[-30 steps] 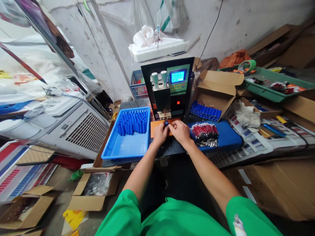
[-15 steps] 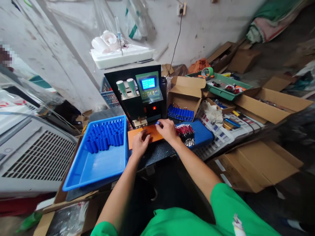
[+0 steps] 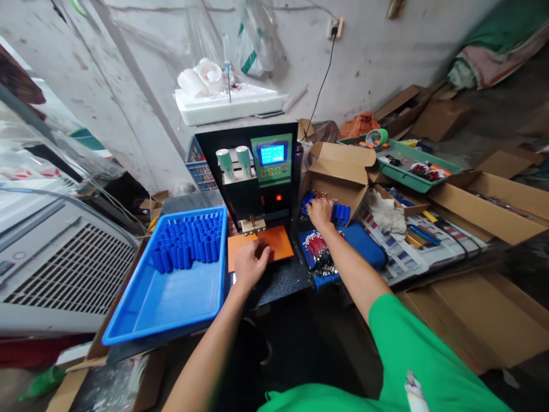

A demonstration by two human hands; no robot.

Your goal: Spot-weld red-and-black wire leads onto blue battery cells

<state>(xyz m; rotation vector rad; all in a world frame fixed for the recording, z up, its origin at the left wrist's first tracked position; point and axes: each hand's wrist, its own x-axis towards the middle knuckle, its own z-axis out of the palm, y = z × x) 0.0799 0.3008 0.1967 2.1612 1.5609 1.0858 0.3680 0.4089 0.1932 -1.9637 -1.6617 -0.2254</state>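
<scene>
My left hand (image 3: 252,262) rests over the orange plate (image 3: 281,243) below the electrode tips of a black spot welder (image 3: 235,200). Its fingers are loosely curled with the thumb apart, and nothing shows in them. My right hand (image 3: 321,214) reaches into an open cardboard box (image 3: 338,157) holding rows of blue cylindrical battery cells (image 3: 342,214). Its fingers are closed at a blue cell, partly hidden by the hand. Below the right wrist, a bundle of red and black wire leads (image 3: 315,249) lies on a blue pad (image 3: 364,243).
On the left, a blue tray (image 3: 165,309) holds many upright blue cells. A green tray (image 3: 433,186), with tape and wires, sits at the back right near open cartons (image 3: 506,197). White foam (image 3: 231,107) tops the welder. A grey vented unit (image 3: 55,274) stands far left.
My right hand has moved right and away from the orange plate to the cardboard box, carrying a blue cell. My left hand stays over the plate. The view has shifted slightly.
</scene>
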